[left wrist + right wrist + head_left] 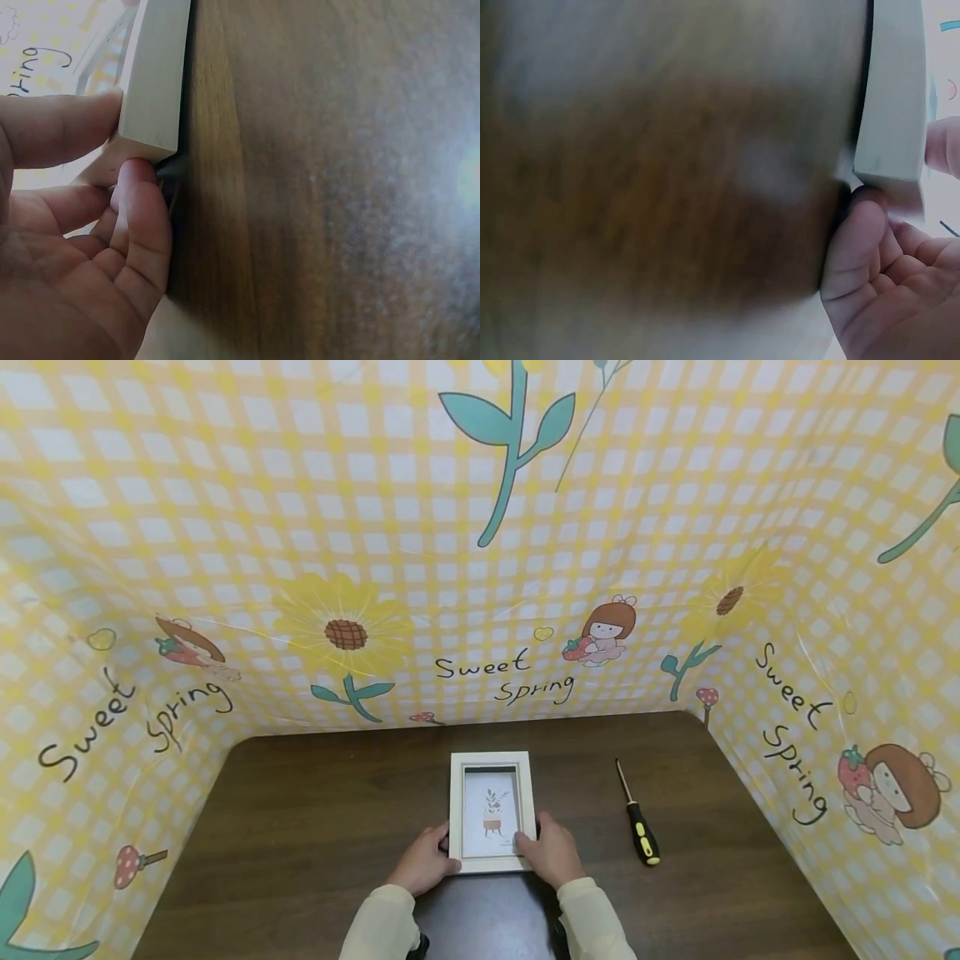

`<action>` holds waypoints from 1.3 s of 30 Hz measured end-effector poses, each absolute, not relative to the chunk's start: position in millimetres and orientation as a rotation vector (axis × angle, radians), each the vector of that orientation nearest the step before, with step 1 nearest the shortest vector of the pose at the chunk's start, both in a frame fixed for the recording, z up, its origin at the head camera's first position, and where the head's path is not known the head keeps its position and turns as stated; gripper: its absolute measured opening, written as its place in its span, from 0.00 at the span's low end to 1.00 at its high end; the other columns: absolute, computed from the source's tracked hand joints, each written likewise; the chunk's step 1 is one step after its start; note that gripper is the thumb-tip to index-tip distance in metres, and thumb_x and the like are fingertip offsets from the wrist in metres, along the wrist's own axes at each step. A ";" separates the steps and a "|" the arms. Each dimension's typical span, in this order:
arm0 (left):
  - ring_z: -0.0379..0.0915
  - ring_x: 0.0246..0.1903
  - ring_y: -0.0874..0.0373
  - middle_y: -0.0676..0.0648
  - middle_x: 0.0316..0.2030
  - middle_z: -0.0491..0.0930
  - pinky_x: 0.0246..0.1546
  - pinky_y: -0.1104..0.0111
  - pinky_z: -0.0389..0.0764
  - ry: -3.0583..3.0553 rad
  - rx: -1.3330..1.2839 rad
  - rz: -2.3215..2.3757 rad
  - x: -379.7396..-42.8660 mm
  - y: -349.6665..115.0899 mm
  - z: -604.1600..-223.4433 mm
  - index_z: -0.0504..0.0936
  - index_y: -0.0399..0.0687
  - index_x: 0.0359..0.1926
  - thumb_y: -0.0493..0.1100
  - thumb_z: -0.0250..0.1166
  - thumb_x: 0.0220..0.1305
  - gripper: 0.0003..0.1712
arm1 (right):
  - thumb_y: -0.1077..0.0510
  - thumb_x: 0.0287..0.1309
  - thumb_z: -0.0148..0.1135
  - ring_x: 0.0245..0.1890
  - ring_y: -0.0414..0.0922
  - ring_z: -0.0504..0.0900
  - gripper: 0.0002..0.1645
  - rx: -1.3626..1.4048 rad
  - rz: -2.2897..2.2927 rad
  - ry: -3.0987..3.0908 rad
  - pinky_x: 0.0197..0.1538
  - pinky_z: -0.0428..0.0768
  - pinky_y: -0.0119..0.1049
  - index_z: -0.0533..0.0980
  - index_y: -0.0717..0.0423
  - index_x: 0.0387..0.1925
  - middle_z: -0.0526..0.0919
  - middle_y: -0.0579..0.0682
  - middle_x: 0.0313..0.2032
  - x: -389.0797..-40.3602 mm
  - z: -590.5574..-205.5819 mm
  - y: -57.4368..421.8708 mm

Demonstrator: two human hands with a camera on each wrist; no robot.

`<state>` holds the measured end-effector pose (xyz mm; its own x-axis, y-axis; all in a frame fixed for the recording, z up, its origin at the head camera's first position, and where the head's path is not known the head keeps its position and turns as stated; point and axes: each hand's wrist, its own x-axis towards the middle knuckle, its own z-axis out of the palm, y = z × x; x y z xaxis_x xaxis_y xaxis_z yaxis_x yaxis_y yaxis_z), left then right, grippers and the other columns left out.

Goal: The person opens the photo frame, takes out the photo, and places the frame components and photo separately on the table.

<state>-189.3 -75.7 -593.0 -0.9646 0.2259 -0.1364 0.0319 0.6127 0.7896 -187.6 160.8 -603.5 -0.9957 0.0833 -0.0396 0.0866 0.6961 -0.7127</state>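
A white picture frame (457,812) is held upright in portrait form, its glazed front facing me, with a small print of a potted plant (491,814) inside. My left hand (423,862) grips its lower left corner, thumb on the front. On the lower right side my right hand (553,853) holds it the same way, thumb reaching over the front border. In the left wrist view curled fingers (146,225) lie under the frame's corner (154,75). The right wrist view has the frame's edge (892,97) between thumb and curled fingers (855,240).
A black and yellow screwdriver (643,835) lies to the right of the frame, its tip pointing away from me. The dark wooden table (322,802) is bordered at the back and both sides by a yellow checked cloth (480,593).
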 end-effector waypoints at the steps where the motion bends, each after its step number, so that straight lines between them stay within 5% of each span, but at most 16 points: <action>1: 0.69 0.35 0.53 0.47 0.35 0.72 0.41 0.57 0.72 2.613 0.205 1.273 -189.5 -75.5 -593.1 0.74 0.36 0.66 0.33 0.72 0.47 0.41 | 0.51 0.58 0.67 0.33 0.47 0.78 0.20 0.157 -1.213 2.884 0.40 0.78 0.49 0.77 0.62 0.44 0.81 0.51 0.33 -187.9 -603.9 160.4; 17: 0.70 0.37 0.53 0.46 0.36 0.72 0.43 0.55 0.72 2.609 0.173 1.267 -189.2 -73.8 -592.2 0.73 0.35 0.67 0.34 0.71 0.48 0.41 | 0.52 0.60 0.67 0.36 0.49 0.79 0.23 0.186 -1.207 2.847 0.42 0.79 0.50 0.76 0.65 0.48 0.82 0.55 0.37 -189.7 -601.2 160.3; 26: 0.70 0.38 0.52 0.47 0.36 0.75 0.44 0.56 0.72 2.568 0.164 1.290 -190.7 -73.5 -592.4 0.70 0.34 0.69 0.33 0.70 0.49 0.42 | 0.55 0.60 0.65 0.47 0.57 0.83 0.39 0.126 -1.199 2.888 0.51 0.78 0.56 0.64 0.59 0.70 0.82 0.64 0.51 -192.8 -606.2 159.1; 39: 0.70 0.35 0.52 0.47 0.33 0.74 0.39 0.57 0.72 2.592 0.087 1.242 -190.2 -70.1 -586.9 0.70 0.33 0.69 0.36 0.69 0.53 0.41 | 0.52 0.66 0.61 0.39 0.61 0.85 0.38 -0.084 -0.926 3.029 0.44 0.79 0.56 0.63 0.68 0.70 0.85 0.66 0.42 -192.7 -608.5 164.6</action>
<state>-190.2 -70.1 -586.9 -0.9631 0.1672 -0.2110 -0.0598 0.6314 0.7731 -192.7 164.6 -608.5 -0.9983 -0.0426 0.0408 -0.0582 0.8278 -0.5580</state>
